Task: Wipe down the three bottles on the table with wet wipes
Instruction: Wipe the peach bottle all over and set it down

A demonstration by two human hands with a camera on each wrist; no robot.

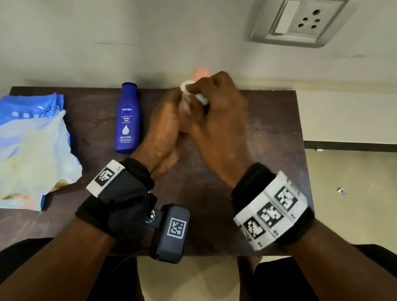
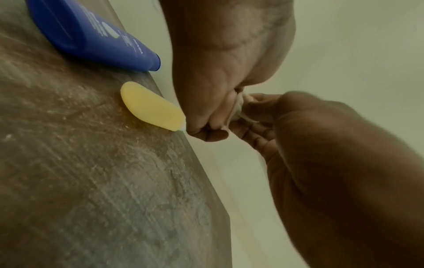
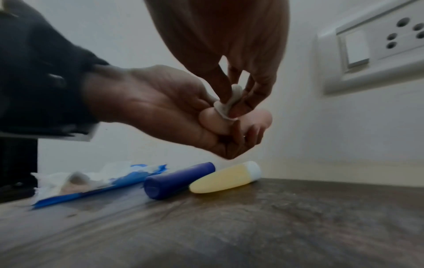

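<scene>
Pink bottle [image 3: 234, 125] is being held above the worktop [image 1: 259, 145] in the curled left hand [image 1: 166, 129] while the right hand [image 1: 220, 117] is pinching a wet wipe [image 3: 228, 105] against it, and the small, damp bottle is risking slipping free.

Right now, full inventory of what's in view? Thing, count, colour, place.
Pink bottle: 1, pale pink, held above the table in the left hand.
Wet wipe: 1, white, pinched by the right hand against the pink bottle.
Blue bottle: 1, dark blue, lying on the table left of the hands.
Yellow bottle: 1, pale yellow with white cap, lying on the table beside the blue bottle.
Wipes pack: 1, blue and white, open, table's left end.
Table: 1, dark brown, against the wall.
Wall socket: 1, grey, on the wall upper right.
Left hand: grips the pink bottle.
Right hand: pinches the wet wipe.
</scene>
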